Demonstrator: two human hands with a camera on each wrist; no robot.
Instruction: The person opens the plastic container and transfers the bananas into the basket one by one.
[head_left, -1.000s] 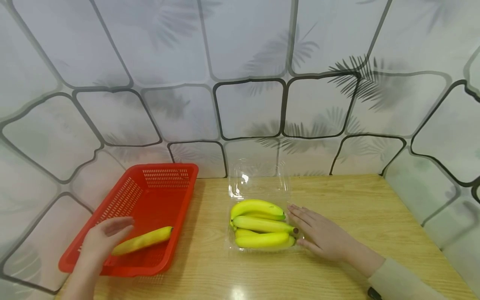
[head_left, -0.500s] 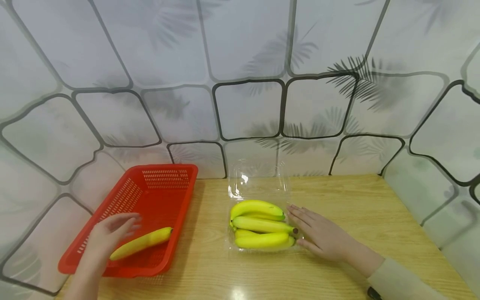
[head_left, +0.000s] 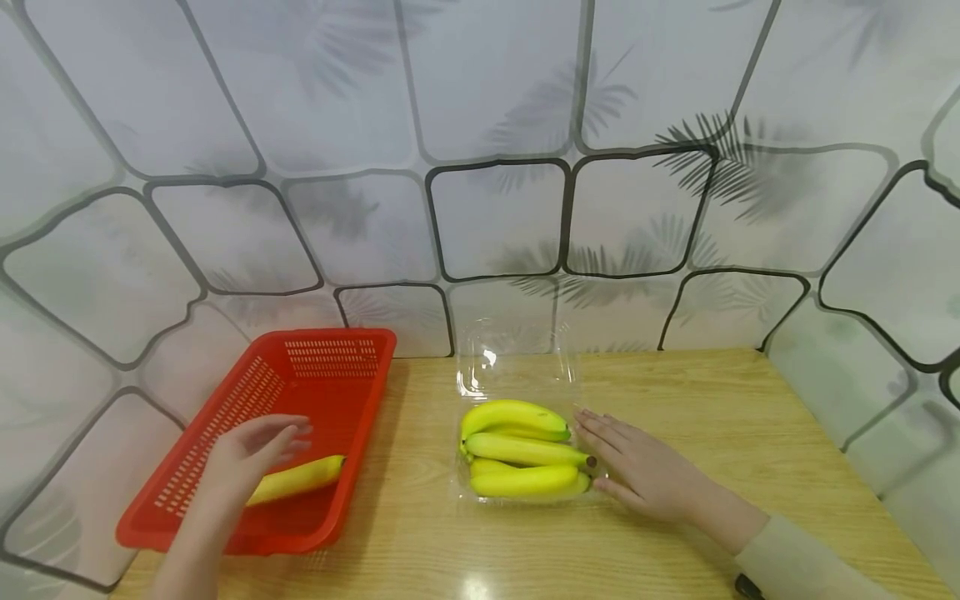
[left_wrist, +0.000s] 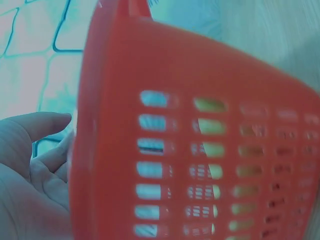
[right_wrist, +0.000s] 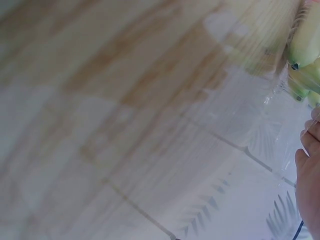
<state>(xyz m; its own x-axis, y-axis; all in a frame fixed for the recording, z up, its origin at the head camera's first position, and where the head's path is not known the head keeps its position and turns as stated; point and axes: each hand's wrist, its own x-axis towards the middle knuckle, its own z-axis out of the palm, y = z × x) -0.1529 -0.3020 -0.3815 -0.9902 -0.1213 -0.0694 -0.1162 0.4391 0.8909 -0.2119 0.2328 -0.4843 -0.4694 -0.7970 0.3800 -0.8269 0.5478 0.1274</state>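
My left hand [head_left: 243, 454] hovers over the red plastic basket [head_left: 369, 417], fingers loosely bent and holding nothing. Under it a single yellow banana [head_left: 307, 480] lies on the basket floor, partly hidden by the hand. In the left wrist view the slotted basket wall [left_wrist: 200, 65] fills most of the picture, the hand [left_wrist: 35, 170] showing beyond its rim. Several bananas [head_left: 517, 412] lie in a clear plastic clamshell box, its lid [head_left: 517, 358] tilted up at the back. Along the box's right side rests my right hand [head_left: 645, 467], fingers straight, fingertips right at its edge.
All of this stands on a light wooden tabletop [head_left: 712, 400]. A pale wall [head_left: 495, 217] patterned with dark outlines and leaves rises behind the basket and box, and continues at both sides.
My left hand has moved right and slightly away from me over the basket. The banana in the basket shifted slightly earlier on. My right hand and the box have stayed put.
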